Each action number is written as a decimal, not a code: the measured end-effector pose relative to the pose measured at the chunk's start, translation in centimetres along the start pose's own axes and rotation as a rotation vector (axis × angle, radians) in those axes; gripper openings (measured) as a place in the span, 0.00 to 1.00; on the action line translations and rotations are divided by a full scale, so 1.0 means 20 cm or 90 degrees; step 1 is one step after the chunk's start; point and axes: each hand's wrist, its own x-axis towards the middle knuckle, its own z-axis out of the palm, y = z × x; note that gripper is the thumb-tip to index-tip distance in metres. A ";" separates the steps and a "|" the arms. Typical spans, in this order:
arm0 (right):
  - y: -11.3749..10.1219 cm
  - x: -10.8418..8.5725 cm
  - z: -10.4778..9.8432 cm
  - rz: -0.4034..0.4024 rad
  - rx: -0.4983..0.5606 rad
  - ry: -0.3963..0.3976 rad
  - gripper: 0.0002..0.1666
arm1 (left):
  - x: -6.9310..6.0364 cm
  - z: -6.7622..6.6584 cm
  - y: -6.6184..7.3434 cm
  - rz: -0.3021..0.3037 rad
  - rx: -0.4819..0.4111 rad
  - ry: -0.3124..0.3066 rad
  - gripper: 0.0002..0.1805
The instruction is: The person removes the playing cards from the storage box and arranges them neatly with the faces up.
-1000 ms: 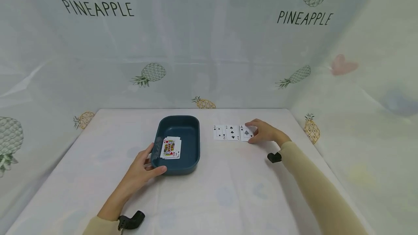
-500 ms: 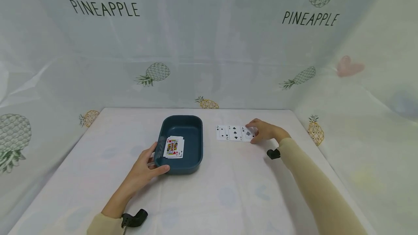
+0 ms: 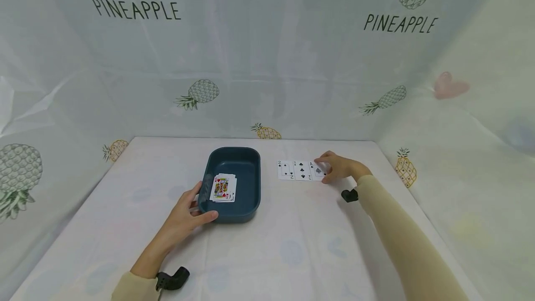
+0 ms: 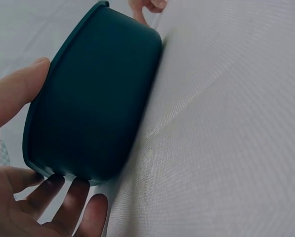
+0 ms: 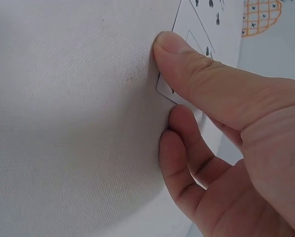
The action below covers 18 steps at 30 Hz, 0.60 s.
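A dark blue-green rectangular basin (image 3: 245, 215) stands on the table. My left hand (image 3: 182, 219) grips its near left corner, thumb along the front rim and fingers against the left side. Inside lies a small stack of playing cards (image 3: 221, 188), a king of hearts on top. To the right, a two (image 3: 285, 170), a three of clubs (image 3: 301, 171) and an ace of spades (image 3: 318, 171) lie face up in a row. My right hand (image 3: 340, 167) holds the ace by its far and near edges, covering its right side; the right wrist view shows the thumb (image 5: 174, 49) at a card's edge.
A pale cloth covers the table (image 3: 276, 250), and a pineapple-printed curtain (image 3: 267, 59) hangs behind it and at both sides. Black wrist straps with camera mounts (image 3: 173, 278) sit on both wrists.
The whole head view has shifted slightly, so things appear a little further right. Both hands keep their places on the basin and the ace, and the cards stay in their row.
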 end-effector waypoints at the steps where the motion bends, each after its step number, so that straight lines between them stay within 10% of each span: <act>1: 0.00 0.00 0.00 -0.001 0.002 0.001 0.50 | 0.00 0.00 0.00 0.001 -0.001 0.000 0.61; 11: -0.03 -0.05 -0.02 -0.014 -0.020 0.053 0.56 | 0.00 0.00 -0.01 0.024 -0.021 -0.006 0.60; 18: -0.37 -0.11 -0.04 -0.130 0.012 0.149 0.50 | -0.01 0.00 0.00 0.013 0.004 -0.001 0.60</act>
